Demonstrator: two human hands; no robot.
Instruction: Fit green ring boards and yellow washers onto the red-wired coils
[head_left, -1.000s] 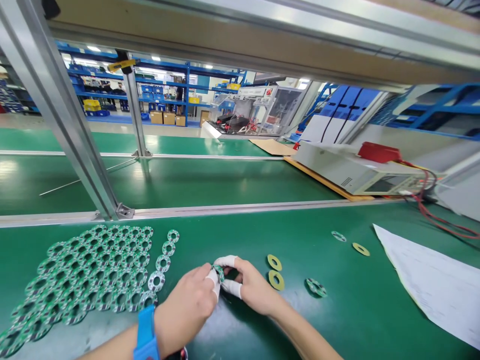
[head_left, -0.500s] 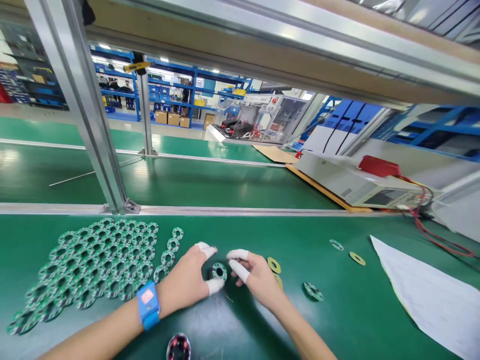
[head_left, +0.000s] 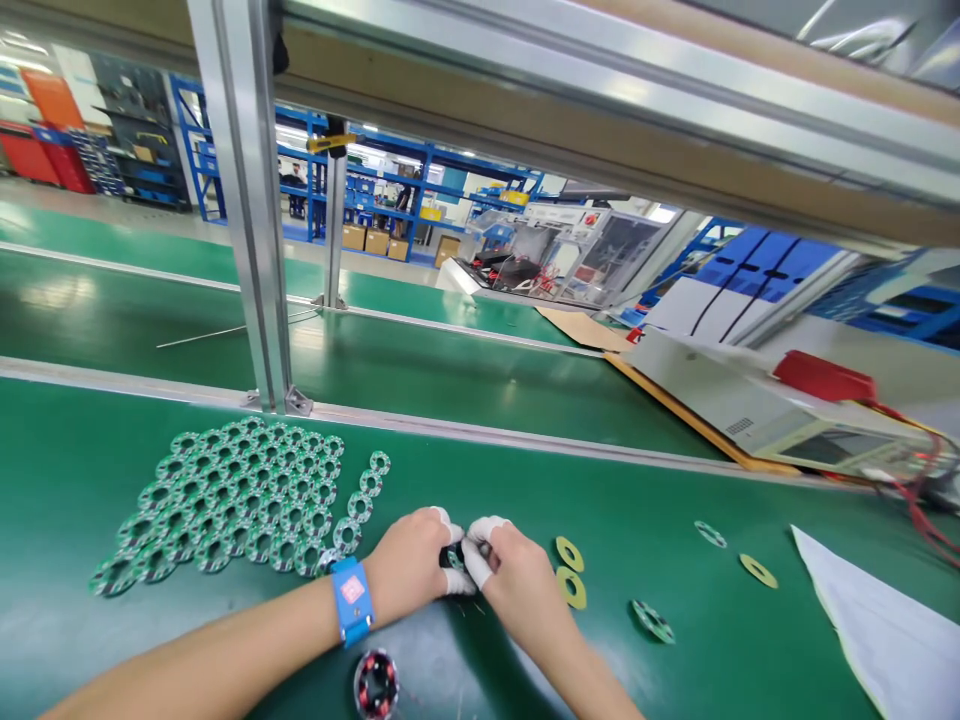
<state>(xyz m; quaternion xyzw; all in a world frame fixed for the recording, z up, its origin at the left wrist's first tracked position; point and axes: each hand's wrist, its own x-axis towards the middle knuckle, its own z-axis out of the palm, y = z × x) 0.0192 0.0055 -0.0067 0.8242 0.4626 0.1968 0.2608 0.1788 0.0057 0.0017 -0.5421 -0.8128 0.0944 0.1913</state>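
Note:
My left hand (head_left: 412, 568) and my right hand (head_left: 517, 580) meet on the green bench, fingertips in white finger cots. Together they pinch a small ring-shaped green circuit board with a dark part (head_left: 454, 557) between them; most of it is hidden by the fingers. A blue wrist strap (head_left: 351, 601) sits on my left wrist. To the left lies a large panel of joined green ring boards (head_left: 232, 503). Two yellow rings (head_left: 570, 570) lie just right of my right hand.
A loose green ring (head_left: 652, 621) lies further right, with another green ring (head_left: 709, 533) and a yellow ring (head_left: 758, 571) beyond. A coil part (head_left: 376, 685) lies near my left forearm. White paper (head_left: 892, 640) covers the right corner. An aluminium post (head_left: 251, 210) stands behind.
The ring board lay on the bench between my parted fingers half a second ago; now both hands have closed together on it. The view has swung to the left.

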